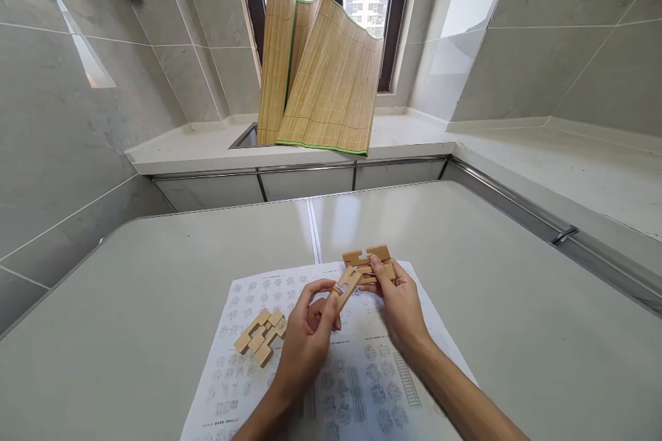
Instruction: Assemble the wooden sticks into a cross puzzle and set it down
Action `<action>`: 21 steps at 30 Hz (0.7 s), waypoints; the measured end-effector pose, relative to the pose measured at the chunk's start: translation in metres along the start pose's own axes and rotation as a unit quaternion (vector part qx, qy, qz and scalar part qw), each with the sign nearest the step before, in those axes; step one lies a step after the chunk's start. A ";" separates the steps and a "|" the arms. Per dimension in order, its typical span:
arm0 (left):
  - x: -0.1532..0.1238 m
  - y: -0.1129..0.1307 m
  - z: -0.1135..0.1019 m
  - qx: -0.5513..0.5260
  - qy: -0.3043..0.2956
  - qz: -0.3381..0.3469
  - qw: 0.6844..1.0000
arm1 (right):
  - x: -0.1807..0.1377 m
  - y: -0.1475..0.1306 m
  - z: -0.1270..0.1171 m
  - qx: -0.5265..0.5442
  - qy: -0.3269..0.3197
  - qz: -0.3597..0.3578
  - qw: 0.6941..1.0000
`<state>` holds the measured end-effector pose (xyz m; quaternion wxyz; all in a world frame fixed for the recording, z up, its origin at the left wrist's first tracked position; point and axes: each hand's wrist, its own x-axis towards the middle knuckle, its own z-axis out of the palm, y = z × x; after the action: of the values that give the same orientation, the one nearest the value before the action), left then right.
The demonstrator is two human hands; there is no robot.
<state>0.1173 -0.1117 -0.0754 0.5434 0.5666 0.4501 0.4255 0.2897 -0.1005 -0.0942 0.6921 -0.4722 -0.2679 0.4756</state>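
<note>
— What do the hands grip?
— Left hand [305,337] pinches a notched wooden stick [345,286]; right hand [400,303] clamps the wooden pieces [368,262], steadying them. Spare blocks [261,336] lie left, on the instruction sheet [362,386].

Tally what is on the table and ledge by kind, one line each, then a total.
Wooden puzzle clusters: 2 (held pieces, loose cluster)
Printed sheet: 1
Bamboo mat on the ledge: 1
Total: 4

A pale tabletop [517,331] with a seam down its middle carries a printed sheet [356,386]; wooden blocks [260,337] lie on the sheet.
</note>
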 end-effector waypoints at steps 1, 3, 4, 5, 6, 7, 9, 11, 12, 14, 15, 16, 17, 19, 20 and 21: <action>-0.001 -0.002 0.002 -0.011 -0.003 0.000 1.000 | 0.000 0.000 0.000 0.004 0.000 0.002 1.000; -0.001 -0.006 0.004 -0.036 -0.005 -0.002 0.999 | -0.001 -0.001 0.001 0.019 -0.004 0.011 1.000; -0.001 -0.007 0.006 -0.045 -0.004 -0.008 0.999 | -0.002 -0.001 0.001 0.026 -0.004 0.016 1.000; 0.000 -0.008 0.006 -0.051 -0.002 -0.016 0.999 | -0.003 -0.002 0.002 0.032 -0.002 0.020 0.999; 0.000 -0.009 0.007 -0.054 -0.001 -0.027 0.998 | -0.003 -0.003 0.003 0.035 0.001 0.022 0.999; 0.001 -0.009 0.007 -0.057 0.000 -0.038 0.998 | -0.004 -0.004 0.003 0.038 0.003 0.022 0.999; 0.002 -0.007 0.007 -0.060 0.003 -0.058 0.997 | -0.005 -0.005 0.005 0.042 0.002 0.019 0.999; 0.003 -0.004 0.006 -0.068 0.004 -0.068 0.995 | -0.006 -0.006 0.007 0.048 -0.007 0.019 0.999; 0.003 -0.004 0.006 -0.073 0.004 -0.070 0.995 | -0.007 -0.007 0.008 0.052 -0.012 0.022 0.998; 0.004 -0.005 0.006 -0.086 0.000 -0.073 0.994 | -0.008 -0.007 0.009 0.057 -0.017 0.028 0.998; 0.004 -0.006 0.006 -0.094 -0.003 -0.075 0.993 | -0.008 -0.007 0.009 0.057 -0.018 0.029 0.998; 0.004 -0.008 0.007 -0.102 -0.006 -0.077 0.992 | -0.009 -0.006 0.010 0.057 -0.020 0.029 0.998; 0.004 -0.010 0.007 -0.111 -0.011 -0.080 0.991 | -0.009 -0.006 0.010 0.056 -0.022 0.028 0.998; 0.004 -0.012 0.009 -0.128 -0.015 -0.092 0.987 | -0.010 -0.005 0.009 0.051 -0.026 0.022 0.998; 0.004 -0.012 0.009 -0.137 -0.015 -0.100 0.985 | -0.011 -0.005 0.009 0.047 -0.028 0.018 0.998; 0.003 -0.012 0.010 -0.146 -0.015 -0.108 0.983 | -0.011 -0.005 0.009 0.042 -0.030 0.014 0.999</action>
<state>0.1271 -0.1109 -0.0875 0.6698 0.4357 0.4338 0.4164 0.2799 -0.1074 -0.0856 0.6960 -0.4318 -0.2619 0.5104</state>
